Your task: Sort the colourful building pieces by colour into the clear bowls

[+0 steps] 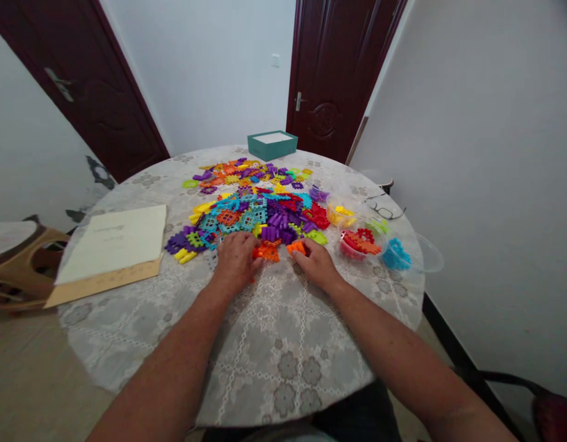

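A heap of colourful plastic interlocking pieces (pixel 260 205) covers the middle of a round table (pixel 283 344). My left hand (pixel 236 261) rests at the near edge of the heap, fingers curled onto a cluster of orange pieces (pixel 267 250). My right hand (pixel 315 261) lies just to its right, fingers closed on a small orange piece (pixel 296 247). Purple pieces (pixel 278 228) lie just beyond both hands.
Clear plastic bowls with red (pixel 359 242), yellow (pixel 341 215) and blue (pixel 396 255) pieces stand at the right. Glasses (pixel 384 210) lie near the right edge. A teal box (pixel 271 145) sits at the far edge, papers (pixel 115 242) at the left. A wooden chair (pixel 20 270) stands left.
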The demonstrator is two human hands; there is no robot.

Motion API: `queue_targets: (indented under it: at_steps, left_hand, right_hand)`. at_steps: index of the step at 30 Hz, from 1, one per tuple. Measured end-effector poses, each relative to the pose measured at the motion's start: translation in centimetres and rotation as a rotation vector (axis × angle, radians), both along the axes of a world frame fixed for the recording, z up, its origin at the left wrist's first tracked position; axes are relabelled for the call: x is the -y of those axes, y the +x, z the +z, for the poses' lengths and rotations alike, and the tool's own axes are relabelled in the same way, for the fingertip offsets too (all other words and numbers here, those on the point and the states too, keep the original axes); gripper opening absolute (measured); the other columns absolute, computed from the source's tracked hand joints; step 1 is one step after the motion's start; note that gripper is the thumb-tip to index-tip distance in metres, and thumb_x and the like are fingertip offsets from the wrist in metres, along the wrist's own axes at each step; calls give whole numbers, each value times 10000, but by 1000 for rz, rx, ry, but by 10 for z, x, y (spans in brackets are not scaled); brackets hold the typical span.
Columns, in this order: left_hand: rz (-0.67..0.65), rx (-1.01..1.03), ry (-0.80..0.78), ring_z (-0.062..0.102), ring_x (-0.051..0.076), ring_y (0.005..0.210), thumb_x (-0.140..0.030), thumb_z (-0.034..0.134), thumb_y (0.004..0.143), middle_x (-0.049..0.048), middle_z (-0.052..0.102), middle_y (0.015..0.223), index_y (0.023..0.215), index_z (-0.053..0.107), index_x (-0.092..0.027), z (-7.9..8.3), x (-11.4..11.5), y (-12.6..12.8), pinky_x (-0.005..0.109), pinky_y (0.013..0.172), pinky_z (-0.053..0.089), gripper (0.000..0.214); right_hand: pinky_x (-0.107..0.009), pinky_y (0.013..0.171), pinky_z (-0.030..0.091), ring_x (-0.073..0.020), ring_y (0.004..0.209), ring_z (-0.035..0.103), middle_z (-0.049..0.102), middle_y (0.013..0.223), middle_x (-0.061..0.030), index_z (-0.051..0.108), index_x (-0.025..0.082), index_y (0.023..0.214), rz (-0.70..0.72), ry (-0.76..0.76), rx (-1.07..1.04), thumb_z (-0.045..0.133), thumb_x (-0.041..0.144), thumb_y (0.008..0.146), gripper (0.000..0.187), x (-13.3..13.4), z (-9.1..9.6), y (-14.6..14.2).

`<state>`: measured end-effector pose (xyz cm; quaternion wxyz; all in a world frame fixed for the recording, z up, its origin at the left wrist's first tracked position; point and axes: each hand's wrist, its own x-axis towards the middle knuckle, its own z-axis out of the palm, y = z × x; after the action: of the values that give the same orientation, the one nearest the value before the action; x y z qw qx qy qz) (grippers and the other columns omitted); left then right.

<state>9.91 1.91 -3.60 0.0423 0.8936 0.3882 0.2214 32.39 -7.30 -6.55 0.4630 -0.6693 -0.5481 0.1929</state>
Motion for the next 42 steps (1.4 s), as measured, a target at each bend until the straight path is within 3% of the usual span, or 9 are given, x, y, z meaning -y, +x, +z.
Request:
queue_targets:
  at_steps: [11, 18, 22, 26, 30, 36, 42]
  left_hand:
    - [-139, 201, -12, 604, 290, 1183, -212, 719, 861, 84, 714, 1182, 1136, 682, -227, -2, -4, -1, 478, 1060, 443, 278]
    - [-103, 330, -18, 643, 285, 1182, -290, 716, 923, 88, 736, 1203, 1195, 673, -230, 6, 0, 0, 471, 1059, 465, 282]
    - [-87, 379, -13, 665, 270, 1130, -311, 705, 940, 87, 732, 1170, 1194, 668, -219, 6, 3, 3, 440, 1008, 496, 272]
    - [-123, 392, 9, 668, 248, 1077, -335, 692, 955, 81, 715, 1116, 1176, 665, -216, 4, 4, 6, 406, 963, 518, 252]
    - [-130, 416, -8, 669, 223, 979, -351, 685, 960, 65, 708, 1025, 1128, 692, -207, 4, 5, 8, 368, 897, 539, 221]
    - [-76, 469, -133, 688, 198, 955, -320, 635, 973, 52, 743, 1067, 1176, 713, -223, 7, 11, 10, 340, 869, 556, 238]
    - [-98, 491, -255, 712, 200, 944, -361, 653, 945, 52, 762, 1100, 1175, 721, -234, 3, 21, 19, 342, 857, 574, 271]
  right_hand:
    - [-278, 737, 439, -178, 803, 612, 684, 864, 11, 698, 211, 960, 47, 25, -1, 607, 305, 892, 147, 1, -6, 3]
    - [-332, 863, 487, -207, 928, 658, 742, 1046, -30, 720, 217, 1136, 51, 49, 1, 613, 321, 905, 275, 2, -4, 1]
    - [-362, 878, 501, -224, 937, 668, 745, 1038, -47, 722, 220, 1144, 45, 39, -9, 593, 362, 933, 285, 3, 0, 0]
    - [-387, 994, 483, -236, 1110, 651, 725, 1184, -66, 696, 236, 1212, 63, 82, 1, 530, 277, 926, 333, 5, 4, -1]
    - [-346, 868, 507, -205, 934, 647, 706, 1072, -31, 622, 237, 1292, 101, 40, -59, 574, 241, 869, 426, 7, 4, -3]
    - [-281, 730, 467, -164, 793, 600, 647, 918, 14, 637, 226, 1071, 237, 58, -197, 614, 273, 899, 179, 11, 9, -8]
    - [-302, 841, 457, -184, 941, 590, 630, 994, -23, 670, 215, 1010, 378, 149, -29, 564, 237, 934, 132, 19, 24, -14]
